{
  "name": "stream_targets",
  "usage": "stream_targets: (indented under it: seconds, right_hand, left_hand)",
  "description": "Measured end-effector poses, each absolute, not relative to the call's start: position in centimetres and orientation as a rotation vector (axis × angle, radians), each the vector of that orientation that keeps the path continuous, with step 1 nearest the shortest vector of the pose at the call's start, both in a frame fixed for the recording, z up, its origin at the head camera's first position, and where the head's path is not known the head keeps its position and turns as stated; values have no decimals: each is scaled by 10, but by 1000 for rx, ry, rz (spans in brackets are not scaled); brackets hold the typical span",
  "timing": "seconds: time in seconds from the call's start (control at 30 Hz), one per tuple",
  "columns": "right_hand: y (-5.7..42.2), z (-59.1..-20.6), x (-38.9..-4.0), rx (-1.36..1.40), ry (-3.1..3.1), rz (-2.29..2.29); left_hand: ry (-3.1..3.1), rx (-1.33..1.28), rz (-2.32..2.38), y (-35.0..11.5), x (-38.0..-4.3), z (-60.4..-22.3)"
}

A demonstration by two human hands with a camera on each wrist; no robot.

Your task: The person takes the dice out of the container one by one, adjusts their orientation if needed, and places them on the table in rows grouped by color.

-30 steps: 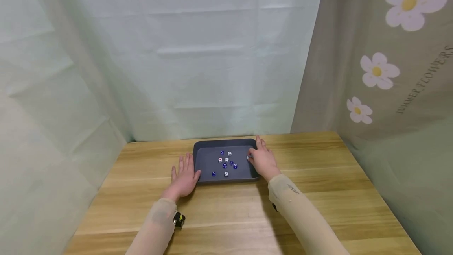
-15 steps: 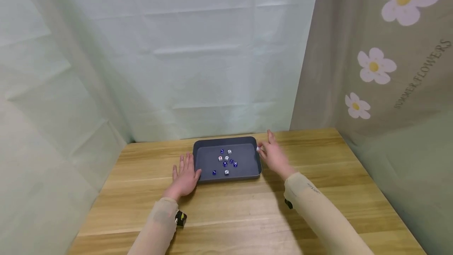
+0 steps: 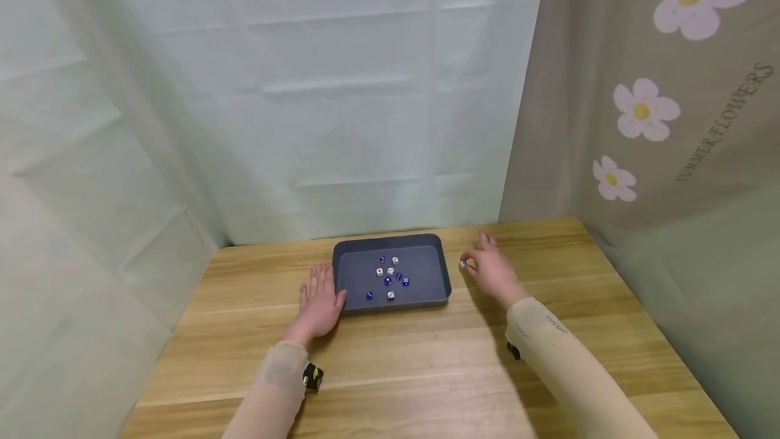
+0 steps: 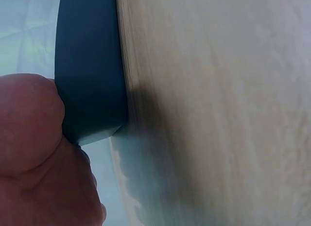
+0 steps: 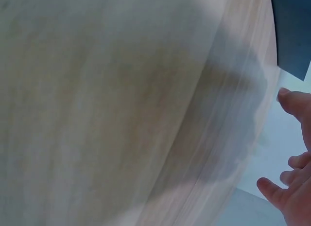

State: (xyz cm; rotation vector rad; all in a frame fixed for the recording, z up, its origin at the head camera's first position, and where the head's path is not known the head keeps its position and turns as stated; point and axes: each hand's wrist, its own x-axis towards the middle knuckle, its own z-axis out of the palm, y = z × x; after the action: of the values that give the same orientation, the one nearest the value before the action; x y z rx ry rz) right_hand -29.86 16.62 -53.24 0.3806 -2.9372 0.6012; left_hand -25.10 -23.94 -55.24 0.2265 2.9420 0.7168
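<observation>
My right hand (image 3: 495,273) pinches a small white die (image 3: 463,263) between thumb and forefinger, just right of a dark grey tray (image 3: 426,273). The other fingers of that hand point away toward the back. The right wrist view shows the thumb and fingers at its right edge; the die is out of sight there. My left hand (image 3: 319,305), fingers straight and spread, rests at the tray's left side, its thumb touching the front left corner. Several blue and white dice lie in the tray, among them a white die with a red pip (image 3: 380,272) and a blue die (image 3: 369,296).
The tray stands near the back edge of a wooden table (image 3: 390,371). Behind it hangs a pale cloth (image 3: 365,120), and a curtain with white flowers (image 3: 641,110) hangs on the right. Each sleeved wrist carries a small black device (image 3: 313,377).
My right hand has lifted the white die from the tray's right end, carried it over the rim and moved right, above the table. The left hand has stayed at the tray.
</observation>
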Motion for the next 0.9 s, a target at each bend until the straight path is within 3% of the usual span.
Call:
stream_targets:
  seconds: [0.9]
  right_hand:
    - [158,-535,-301,351,-3005,516]
  left_hand:
    - [2947,193,783,-248,-247,-556]
